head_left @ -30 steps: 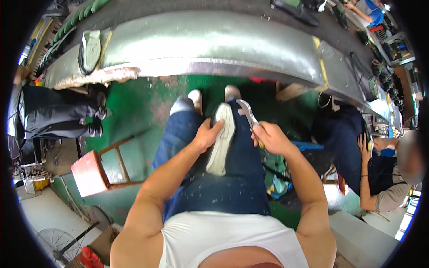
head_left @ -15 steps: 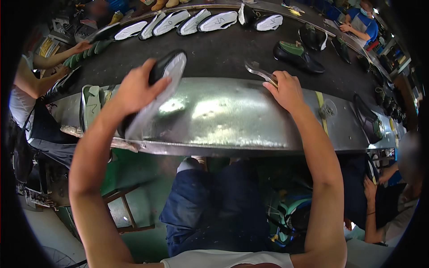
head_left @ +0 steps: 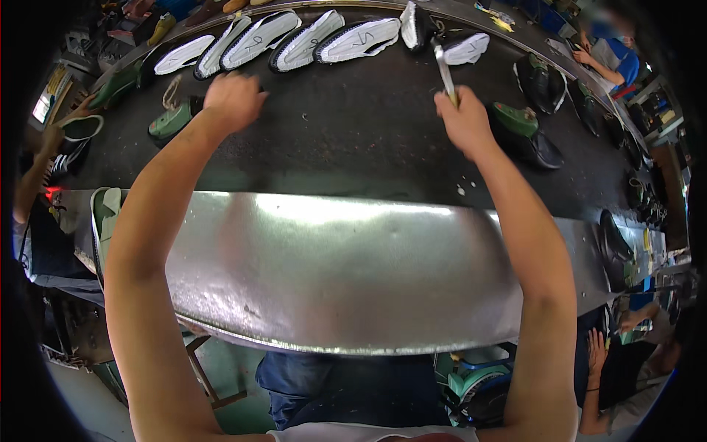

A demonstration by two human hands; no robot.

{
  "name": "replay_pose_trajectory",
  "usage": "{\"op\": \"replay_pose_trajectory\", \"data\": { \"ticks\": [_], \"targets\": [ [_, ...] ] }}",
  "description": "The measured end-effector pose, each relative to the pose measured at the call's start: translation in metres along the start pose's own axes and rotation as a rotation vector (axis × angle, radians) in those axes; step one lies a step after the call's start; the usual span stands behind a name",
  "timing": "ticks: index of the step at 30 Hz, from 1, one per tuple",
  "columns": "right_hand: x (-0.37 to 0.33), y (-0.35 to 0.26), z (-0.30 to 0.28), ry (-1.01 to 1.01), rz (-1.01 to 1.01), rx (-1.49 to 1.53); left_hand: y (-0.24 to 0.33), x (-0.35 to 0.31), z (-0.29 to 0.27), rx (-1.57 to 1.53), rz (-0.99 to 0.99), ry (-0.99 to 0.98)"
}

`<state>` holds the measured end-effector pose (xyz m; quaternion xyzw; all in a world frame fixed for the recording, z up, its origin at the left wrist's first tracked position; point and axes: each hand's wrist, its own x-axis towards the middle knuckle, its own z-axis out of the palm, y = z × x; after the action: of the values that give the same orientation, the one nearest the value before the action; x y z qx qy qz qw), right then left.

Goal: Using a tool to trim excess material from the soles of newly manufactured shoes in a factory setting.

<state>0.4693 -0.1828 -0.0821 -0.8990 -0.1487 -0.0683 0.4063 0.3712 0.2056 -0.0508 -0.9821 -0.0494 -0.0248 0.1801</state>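
My left hand (head_left: 234, 102) is closed over a black shoe on a green last (head_left: 168, 122), at the left of the dark work surface. The shoe lies green side up with a cord loop at its heel, and my hand hides most of its upper. Farther right my right hand (head_left: 465, 118) grips metal pincers (head_left: 445, 72) by the handle. Their head points away from me, beside a white-bottomed shoe (head_left: 467, 48). Near my right wrist stands another black shoe on a green last (head_left: 526, 136).
A row of upturned shoes with white bottoms (head_left: 357, 43) lines the far side. A shiny metal bench edge (head_left: 339, 272) runs in front of me. More black shoes (head_left: 541, 82) stand at the right. Co-workers sit at the far right (head_left: 611, 62), lower right and left.
My left hand has moved forward, and the shoe that showed its white bottom is now turned over on the dark surface. My right hand has carried the pincers farther forward.
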Motion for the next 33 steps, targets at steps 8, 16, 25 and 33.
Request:
{"op": "replay_pose_trajectory", "data": {
  "ticks": [8,16,25,33],
  "targets": [
    [0.193,0.027,0.080,0.287,0.163,-0.097,0.091,0.141,0.016,-0.534,-0.142,0.249],
    [0.267,0.042,0.114,0.181,-0.144,-0.815,0.086,0.158,0.010,-0.682,-0.056,-0.063],
    [0.206,0.089,0.057,0.031,0.175,-0.260,0.027,-0.038,-0.039,-1.894,-0.241,-0.391],
    [-0.031,-0.018,-0.038,-0.419,0.409,0.537,-0.008,-0.357,-0.085,-1.044,-0.302,0.060]
  ]
}}
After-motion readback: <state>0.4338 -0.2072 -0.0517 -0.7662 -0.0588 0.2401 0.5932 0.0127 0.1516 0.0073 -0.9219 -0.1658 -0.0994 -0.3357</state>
